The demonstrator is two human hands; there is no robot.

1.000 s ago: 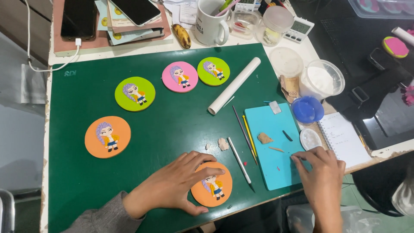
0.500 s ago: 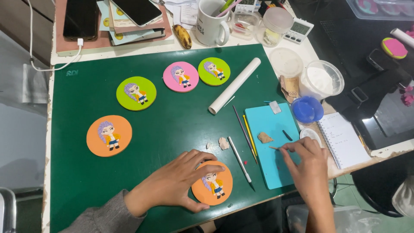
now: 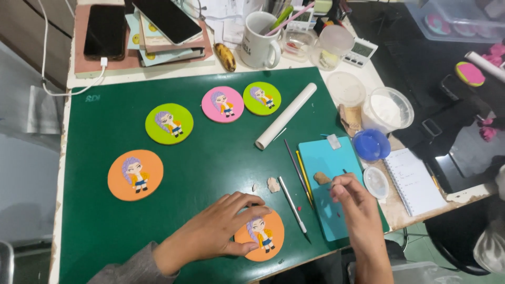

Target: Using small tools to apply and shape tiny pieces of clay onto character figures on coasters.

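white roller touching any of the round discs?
No: the white roller lies diagonally on the green mat, with bare mat between it and the nearest green disc.

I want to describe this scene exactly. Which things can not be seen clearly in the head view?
- Orange disc: its left part is hidden under the left hand.
- Tool tip: the right hand pinches something thin over the blue board; the fingers hide most of it.
- Clay bits on the green mat: too small to tell their shape.
- Clear box: cut off by the top edge.
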